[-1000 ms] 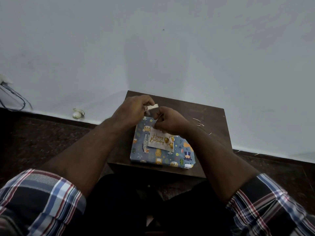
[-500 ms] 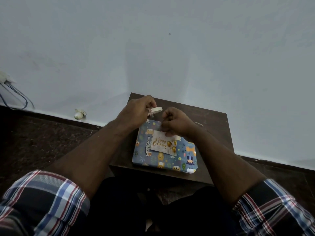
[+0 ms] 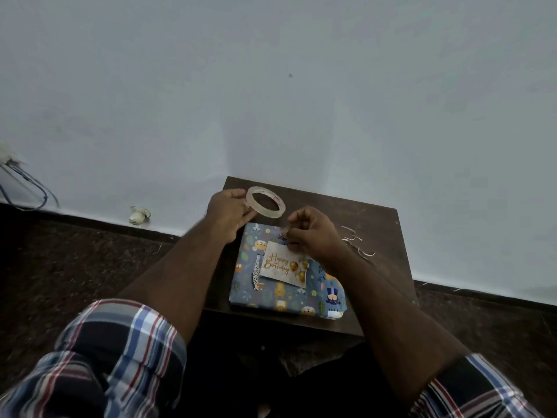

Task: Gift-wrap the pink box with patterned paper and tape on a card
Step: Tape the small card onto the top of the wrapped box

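A pale wall (image 3: 301, 86) fills the upper view behind a small dark wooden table (image 3: 376, 224) set on a dark speckled floor (image 3: 75, 260), as a person in plaid sleeves (image 3: 120, 351) works over it with both forearms extended. The gift box wrapped in blue animal-print paper (image 3: 271, 297) lies flat on the table, directly beneath the right hand and just to the near right of the left hand. A cream "Happy Birthday" card (image 3: 281, 267) with gold balloons rests tilted on top of the wrapped box, its far edge under the right hand's fingertips. The left hand (image 3: 229, 212) grips a roll of clear tape (image 3: 265, 202) by its near rim, thumb and fingers curled round it, the ring held beyond the box's far edge. The right hand (image 3: 313, 233), just to the right of the roll, has its fingers curled and pinches a small piece of clear tape (image 3: 284, 233) at the card's far edge; the piece is faint and hard to make out. Pale paper scraps (image 3: 355, 239) lie on the table just right of the right hand. A white plug and blue wires (image 3: 18, 179) sit at the wall far to the left of the left hand, with a small white object (image 3: 138, 214) at the skirting nearer to it.
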The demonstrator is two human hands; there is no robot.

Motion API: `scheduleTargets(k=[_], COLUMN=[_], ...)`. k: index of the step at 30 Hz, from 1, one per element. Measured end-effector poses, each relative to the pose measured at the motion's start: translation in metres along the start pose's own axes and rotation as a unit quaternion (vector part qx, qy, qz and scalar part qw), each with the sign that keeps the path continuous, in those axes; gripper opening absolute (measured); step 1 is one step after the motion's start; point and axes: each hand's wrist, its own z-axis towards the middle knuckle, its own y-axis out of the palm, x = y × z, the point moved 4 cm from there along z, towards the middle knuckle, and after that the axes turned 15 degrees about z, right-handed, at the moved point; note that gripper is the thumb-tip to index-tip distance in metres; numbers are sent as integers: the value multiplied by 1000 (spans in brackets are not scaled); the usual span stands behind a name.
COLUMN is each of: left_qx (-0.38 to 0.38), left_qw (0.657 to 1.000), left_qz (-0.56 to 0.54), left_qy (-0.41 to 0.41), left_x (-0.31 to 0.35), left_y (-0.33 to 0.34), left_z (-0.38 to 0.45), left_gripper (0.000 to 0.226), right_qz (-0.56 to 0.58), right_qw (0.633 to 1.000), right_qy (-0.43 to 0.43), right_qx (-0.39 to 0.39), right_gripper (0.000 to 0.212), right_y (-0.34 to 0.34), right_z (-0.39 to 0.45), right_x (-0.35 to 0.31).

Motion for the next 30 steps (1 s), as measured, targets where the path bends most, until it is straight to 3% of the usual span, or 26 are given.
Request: scheduleTargets(k=[2, 4, 7, 10, 13, 16, 23, 30], left_qx=[20, 73, 58, -2, 26, 50, 64, 74], left_qw=[982, 920, 833, 738, 750, 730, 722, 708], left_qz=[184, 366, 482, 593, 583, 590, 596, 610], left_qy=[36, 115, 265, 323, 312, 343, 345, 347], left_x=[2, 12, 7, -26, -48, -56, -61, -60], left_y=[-10, -18, -7, 8, 4, 8, 9, 10], left_z=[5, -12, -59, -92, -100, -108, -115, -118], left_gripper=[62, 60, 38, 29, 27, 32, 42, 37], right_qz=[-34, -67, -104, -146, -179, -195, -270, -306], right_qw=[999, 997, 992, 985, 978, 974, 948, 935], right_qy=[3, 10, 14, 15, 25, 33, 51, 60], right_qx=[-22, -47, -74, -89, -101, -112, -162, -168], right_gripper=[20, 21, 22, 23, 24, 25, 29, 31], right_y=[1, 3, 7, 11, 15, 17, 29, 35], right_z=[2, 3, 7, 12, 15, 16, 21, 26], right_x=[-3, -7, -14, -17, -17, -17, -24, -25])
